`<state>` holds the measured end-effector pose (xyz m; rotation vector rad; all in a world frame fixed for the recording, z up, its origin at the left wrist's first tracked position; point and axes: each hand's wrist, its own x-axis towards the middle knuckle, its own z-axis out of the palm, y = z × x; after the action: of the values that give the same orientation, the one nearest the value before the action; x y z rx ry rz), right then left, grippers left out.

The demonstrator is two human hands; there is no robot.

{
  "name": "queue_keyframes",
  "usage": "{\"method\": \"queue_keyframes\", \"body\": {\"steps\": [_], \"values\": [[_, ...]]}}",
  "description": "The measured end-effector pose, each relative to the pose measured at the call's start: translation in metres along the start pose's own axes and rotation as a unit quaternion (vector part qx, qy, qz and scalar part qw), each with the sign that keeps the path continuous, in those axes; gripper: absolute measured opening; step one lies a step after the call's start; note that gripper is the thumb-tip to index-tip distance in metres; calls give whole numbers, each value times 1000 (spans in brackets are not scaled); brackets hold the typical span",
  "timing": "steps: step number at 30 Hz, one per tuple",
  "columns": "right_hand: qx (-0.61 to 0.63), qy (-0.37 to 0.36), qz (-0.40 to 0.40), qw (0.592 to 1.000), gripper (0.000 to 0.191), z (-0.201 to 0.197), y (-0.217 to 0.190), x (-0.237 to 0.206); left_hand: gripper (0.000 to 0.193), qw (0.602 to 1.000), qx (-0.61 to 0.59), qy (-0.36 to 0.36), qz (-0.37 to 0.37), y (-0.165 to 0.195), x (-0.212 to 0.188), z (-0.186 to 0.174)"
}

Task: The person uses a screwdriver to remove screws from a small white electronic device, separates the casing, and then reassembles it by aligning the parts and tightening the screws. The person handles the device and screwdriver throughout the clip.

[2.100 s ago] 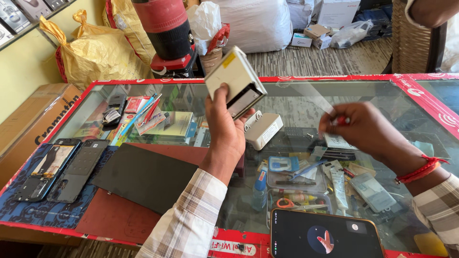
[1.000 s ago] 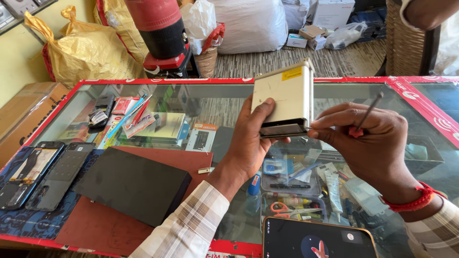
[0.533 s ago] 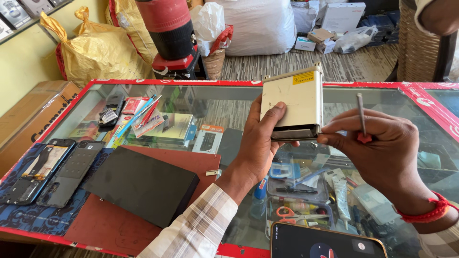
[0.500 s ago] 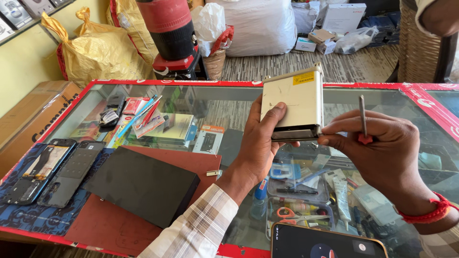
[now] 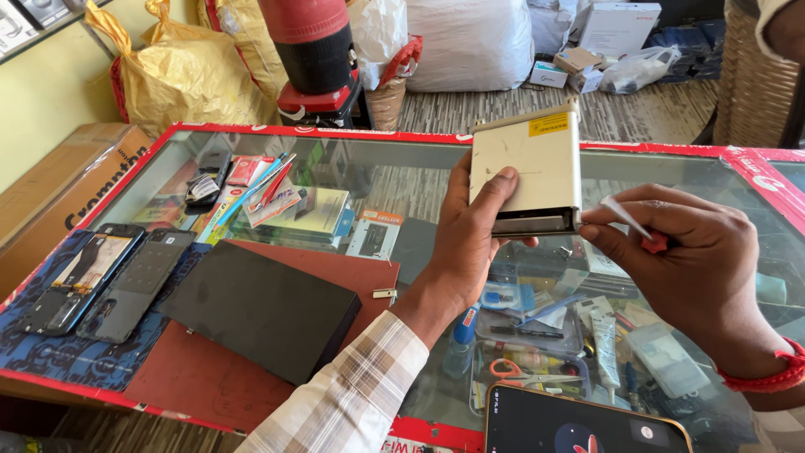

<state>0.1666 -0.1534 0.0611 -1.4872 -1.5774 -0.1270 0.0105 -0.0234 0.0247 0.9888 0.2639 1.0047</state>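
Above the glass desk [image 5: 251, 159], the left hand [image 5: 470, 243] is gripping a cream slab-shaped device [image 5: 527, 172], long axis upright, while the right hand [image 5: 696, 268] is pinching a thin tool [image 5: 627, 220] just beside its lower right corner.

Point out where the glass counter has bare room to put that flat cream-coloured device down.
Free: the glass top between the red far rim and the black box, left of the left hand. Also the maroon mat before the box. Crowded: two opened phones far left, smartphone at the near edge.
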Motion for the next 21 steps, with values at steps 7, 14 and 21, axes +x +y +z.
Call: {"method": "queue_keyframes", "body": {"steps": [7, 14, 21], "values": [[6, 0, -36, 999, 10, 0, 4, -3, 58, 1000, 22, -5, 6, 0, -3, 4], [-28, -1, -14, 1000, 22, -1, -2, -2, 60, 1000, 15, -1, 2, 0, -2, 4], [-8, 7, -11, 1000, 20, -2, -8, 0, 59, 1000, 16, -2, 5, 2, 0, 2]]}}
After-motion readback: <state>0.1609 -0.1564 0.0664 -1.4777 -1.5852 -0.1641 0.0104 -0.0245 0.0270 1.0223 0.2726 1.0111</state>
